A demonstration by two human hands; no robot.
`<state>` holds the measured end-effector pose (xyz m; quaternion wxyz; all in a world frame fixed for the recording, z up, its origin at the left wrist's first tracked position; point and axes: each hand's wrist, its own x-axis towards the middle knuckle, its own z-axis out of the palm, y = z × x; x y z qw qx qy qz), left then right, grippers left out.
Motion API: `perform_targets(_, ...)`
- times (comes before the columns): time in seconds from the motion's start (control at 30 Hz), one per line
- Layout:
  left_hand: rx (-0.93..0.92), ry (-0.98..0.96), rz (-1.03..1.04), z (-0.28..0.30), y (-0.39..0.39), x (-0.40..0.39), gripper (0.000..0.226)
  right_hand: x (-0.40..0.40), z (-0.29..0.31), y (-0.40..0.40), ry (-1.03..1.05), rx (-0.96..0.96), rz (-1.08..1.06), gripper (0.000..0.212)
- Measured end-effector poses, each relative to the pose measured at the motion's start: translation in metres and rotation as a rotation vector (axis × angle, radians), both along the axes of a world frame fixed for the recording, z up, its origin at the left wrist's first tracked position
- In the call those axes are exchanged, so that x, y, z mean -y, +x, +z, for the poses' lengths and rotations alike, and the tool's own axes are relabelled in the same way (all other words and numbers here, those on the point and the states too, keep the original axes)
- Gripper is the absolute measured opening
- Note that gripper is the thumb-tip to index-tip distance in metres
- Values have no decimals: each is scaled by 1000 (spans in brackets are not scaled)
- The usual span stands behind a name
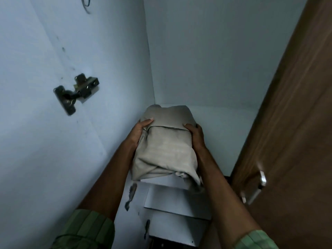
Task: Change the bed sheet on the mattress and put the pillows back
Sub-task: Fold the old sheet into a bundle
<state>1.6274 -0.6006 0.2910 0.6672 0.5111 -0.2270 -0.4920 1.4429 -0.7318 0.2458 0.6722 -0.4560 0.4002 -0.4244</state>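
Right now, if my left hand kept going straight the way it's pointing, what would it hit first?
Probably the back wall of the cupboard. The left hand grips the folded sheet and points inward over the shelf, with nothing else visible ahead. Depth is hard to judge, and the sheet would arrive first.

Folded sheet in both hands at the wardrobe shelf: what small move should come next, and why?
Probably draw the folded sheet straight back off the shelf. The left hand and right hand already grip its two sides, its near end overhangs the shelf edge, and the wooden door stands open.
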Motion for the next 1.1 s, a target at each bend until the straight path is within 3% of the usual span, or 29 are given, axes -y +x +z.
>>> perform_targets(0.1, 215, 35, -22, 12, 35, 46, 71, 34, 13, 27, -49, -101, 10, 96)
perform_targets(0.13, 403, 109, 26, 11, 49, 61, 84, 43, 12, 37, -91, -227, 34, 101)
perform_targets(0.2, 992, 270, 89, 1, 74, 82, 101, 58, -1, 52, -292, -688, 71, 98)
perform_targets(0.27, 1411, 281, -15, -19, 79, 99, 91, 62, -21, 64, -537, -990, 101, 87)
perform_targets(0.37, 1503, 436, -264, -61, 59, 121, 61, 54, -52, 84, -632, -1059, 218, 77)
perform_targets(0.5, 1578, 607, -264, -113, 44, 133, 65, 53, -76, 93, -666, -1215, 230, 79)
perform_targets(0.7, 1515, 621, -336, -99, 58, 161, 74, 93, -47, 95, -628, -1203, 402, 75)
perform_targets(0.77, 1483, 615, -407, -89, 66, 161, 81, 92, -30, 91, -554, -1188, 424, 87)
perform_targets(0.87, 1465, 610, -499, -74, 78, 156, 99, 73, -7, 83, -464, -1189, 211, 113)
perform_targets(0.97, 1461, 617, -628, -65, 79, 148, 131, 66, -5, 66, -324, -1266, 201, 108)
perform_targets(1.1, 1532, 545, -710, -69, 64, 133, 154, 56, -5, 51, 81, -1176, 598, 80)
